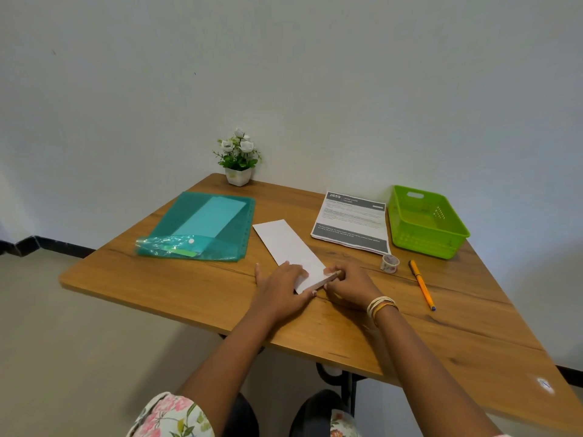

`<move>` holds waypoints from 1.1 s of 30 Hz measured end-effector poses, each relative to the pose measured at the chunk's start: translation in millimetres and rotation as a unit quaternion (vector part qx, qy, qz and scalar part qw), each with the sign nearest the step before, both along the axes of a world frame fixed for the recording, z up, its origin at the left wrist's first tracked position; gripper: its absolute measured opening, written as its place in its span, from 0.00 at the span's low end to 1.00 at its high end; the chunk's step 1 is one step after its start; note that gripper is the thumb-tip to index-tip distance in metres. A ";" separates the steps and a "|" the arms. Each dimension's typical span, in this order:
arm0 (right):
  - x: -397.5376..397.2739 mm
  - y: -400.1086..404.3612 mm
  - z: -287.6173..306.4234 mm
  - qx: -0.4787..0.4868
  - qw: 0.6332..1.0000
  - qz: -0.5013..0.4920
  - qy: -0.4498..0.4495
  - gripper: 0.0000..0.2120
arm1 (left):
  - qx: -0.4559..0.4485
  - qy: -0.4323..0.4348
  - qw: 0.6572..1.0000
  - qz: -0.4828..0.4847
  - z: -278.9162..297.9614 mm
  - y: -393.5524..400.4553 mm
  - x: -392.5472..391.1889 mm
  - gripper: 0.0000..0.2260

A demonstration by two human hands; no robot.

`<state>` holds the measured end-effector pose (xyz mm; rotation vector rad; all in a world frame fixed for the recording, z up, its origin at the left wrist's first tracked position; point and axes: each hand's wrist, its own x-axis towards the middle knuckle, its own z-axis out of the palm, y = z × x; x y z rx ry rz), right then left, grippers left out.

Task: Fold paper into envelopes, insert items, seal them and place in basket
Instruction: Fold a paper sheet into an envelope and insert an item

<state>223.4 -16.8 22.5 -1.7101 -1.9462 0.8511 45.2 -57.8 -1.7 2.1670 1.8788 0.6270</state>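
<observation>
While flattening the folded paper (288, 247) with open left grip (280, 290), pinching its near end with right grip (350, 287); tape roll (390, 263), pen (421, 284), basket (426, 220) toward bench (157, 288) right edge.

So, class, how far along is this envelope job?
Done: the white paper already lies folded into a long strip. In hand: the left hand presses its near end flat while the right hand pinches that end. Left: inserting, sealing with the tape roll, and filling the green basket, which holds no envelopes.
</observation>
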 end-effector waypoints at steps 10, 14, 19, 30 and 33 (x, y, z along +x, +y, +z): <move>-3.8 -2.7 -9.0 0.035 0.998 -0.054 -0.010 0.11 | 0.007 -0.023 1.000 -0.002 -0.1 0.9 0.0 0.18; -11.4 -6.8 -18.0 0.093 0.989 -0.087 -0.069 0.16 | 0.011 0.008 1.000 -0.028 -0.8 -1.4 0.6 0.18; -13.0 -18.2 -27.9 0.212 0.967 -0.111 -0.086 0.09 | 0.019 0.031 0.996 -0.079 1.2 -2.2 3.3 0.15; 0.9 -38.5 -31.7 0.294 0.950 0.029 -0.099 0.12 | 0.007 0.010 0.997 -0.080 -3.2 -0.8 2.2 0.16; 6.7 -35.3 -30.8 0.278 0.955 0.011 -0.104 0.13 | -0.008 -0.006 0.997 -0.078 -4.6 1.0 0.4 0.15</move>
